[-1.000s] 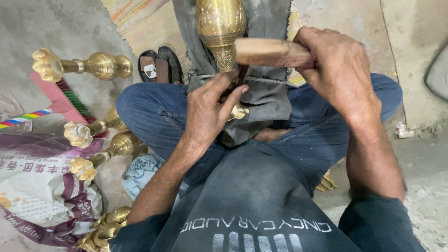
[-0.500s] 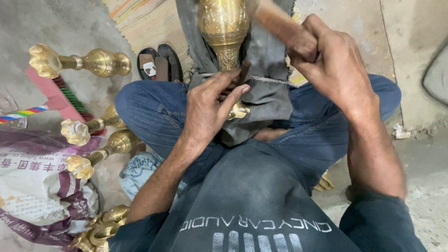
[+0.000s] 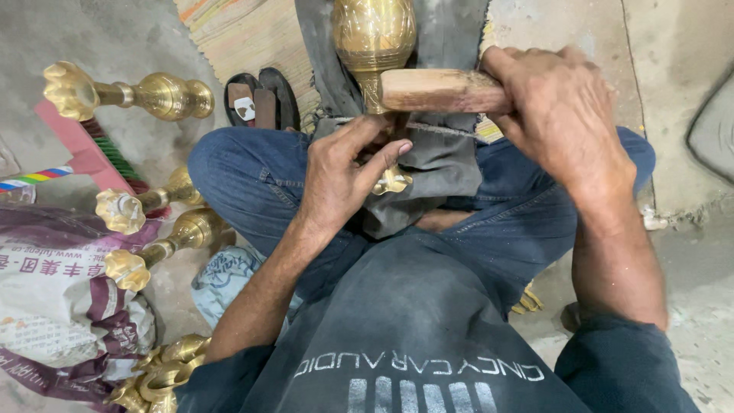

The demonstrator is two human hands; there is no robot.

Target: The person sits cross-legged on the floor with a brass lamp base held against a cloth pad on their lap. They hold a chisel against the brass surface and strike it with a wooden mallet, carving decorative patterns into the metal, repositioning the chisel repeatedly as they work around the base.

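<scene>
A brass vase-shaped piece (image 3: 374, 34) lies across my lap on a dark grey cloth (image 3: 436, 164). My left hand (image 3: 344, 172) is closed around its narrow stem, close to a small brass end (image 3: 393, 182) that peeks out under the fingers. My right hand (image 3: 562, 115) grips a wooden handle (image 3: 442, 90), held level, its free end at the stem just below the brass body. What the handle carries at its other end is hidden by my hand.
Several finished brass pieces lie on the floor at left: one long piece (image 3: 126, 93) and two more (image 3: 141, 203), (image 3: 164, 245). A printed sack (image 3: 57, 306) and more brass parts (image 3: 157, 375) sit at lower left. Dark sandals (image 3: 260, 98) rest beside a striped mat (image 3: 245, 34).
My right hand raised the wooden handle up and away, then brought it back down level against the brass stem. My left hand kept its hold.
</scene>
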